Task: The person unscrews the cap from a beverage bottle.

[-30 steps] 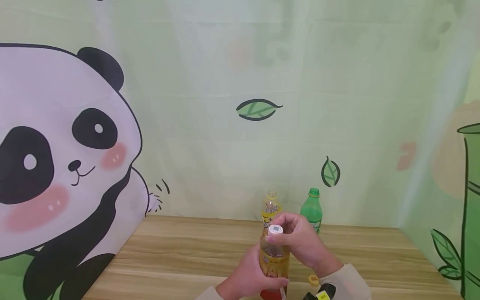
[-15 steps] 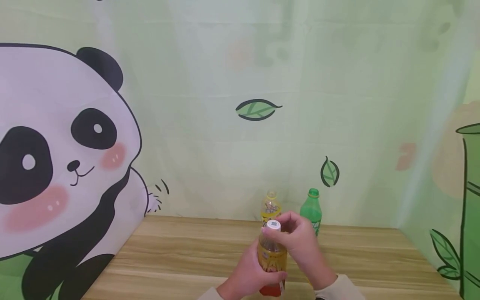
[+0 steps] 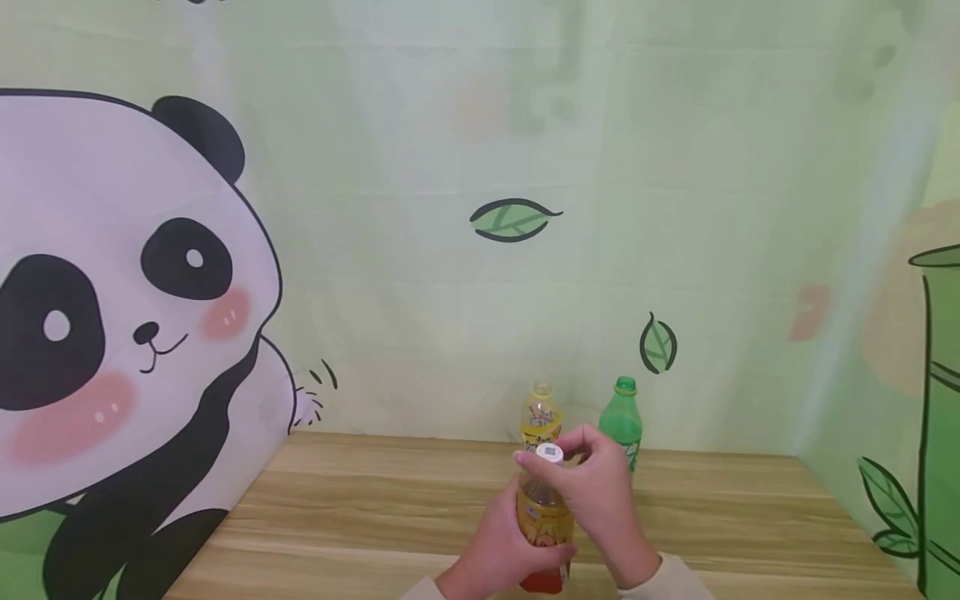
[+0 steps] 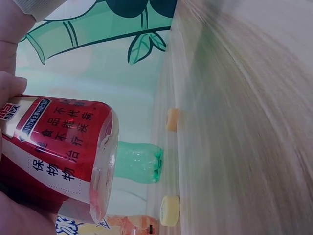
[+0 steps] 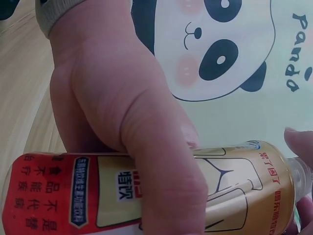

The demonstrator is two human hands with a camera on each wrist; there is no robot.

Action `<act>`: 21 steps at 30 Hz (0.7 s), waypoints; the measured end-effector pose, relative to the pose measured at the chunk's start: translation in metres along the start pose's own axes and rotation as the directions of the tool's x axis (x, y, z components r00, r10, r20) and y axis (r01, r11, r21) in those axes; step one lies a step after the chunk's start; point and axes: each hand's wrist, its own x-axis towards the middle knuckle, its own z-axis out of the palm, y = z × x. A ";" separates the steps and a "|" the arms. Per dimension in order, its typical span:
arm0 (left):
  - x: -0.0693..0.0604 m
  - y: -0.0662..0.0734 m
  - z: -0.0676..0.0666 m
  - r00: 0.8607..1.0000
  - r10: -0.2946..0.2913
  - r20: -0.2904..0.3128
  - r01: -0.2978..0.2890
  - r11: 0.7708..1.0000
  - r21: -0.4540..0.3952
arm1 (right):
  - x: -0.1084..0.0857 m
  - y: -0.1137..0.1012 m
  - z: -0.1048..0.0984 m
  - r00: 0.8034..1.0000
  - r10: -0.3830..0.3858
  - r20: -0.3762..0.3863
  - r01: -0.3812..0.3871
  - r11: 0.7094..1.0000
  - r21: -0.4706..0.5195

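Observation:
My left hand is wrapped around the gold-and-red drink bottle, which stands nearly upright. At its top, the white cap is between the thumb and fingers of my right hand. In the left wrist view the bottle's red lower label shows, and its base appears raised off the table. The right wrist view shows the left hand across the bottle's label, with the right thumb by the neck. Whether the cap has come loose cannot be seen.
A capless yellow-labelled clear bottle and a capless green bottle stand behind the hands. Two loose caps, one orange and one yellow, lie on the wooden table. A panda-printed backdrop rises behind.
The right hand has turned at the cap, its thumb swinging left and its forearm becoming more upright. The bottle has shifted slightly left. A yellow cap beside the right wrist has gone from the head view.

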 end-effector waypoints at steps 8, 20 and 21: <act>0.000 -0.001 -0.001 1.000 -0.004 -0.004 0.004 1.000 -0.005 | 0.001 -0.001 0.000 1.000 0.009 0.013 -0.009 1.000 0.012; -0.001 0.002 -0.003 0.997 -0.082 0.010 0.082 0.996 -0.020 | 0.004 0.002 -0.005 0.995 -0.017 0.095 0.005 0.992 0.125; -0.001 0.002 -0.002 0.997 -0.080 0.010 0.080 0.997 -0.018 | 0.005 0.003 -0.005 0.994 -0.021 0.105 0.007 0.992 0.128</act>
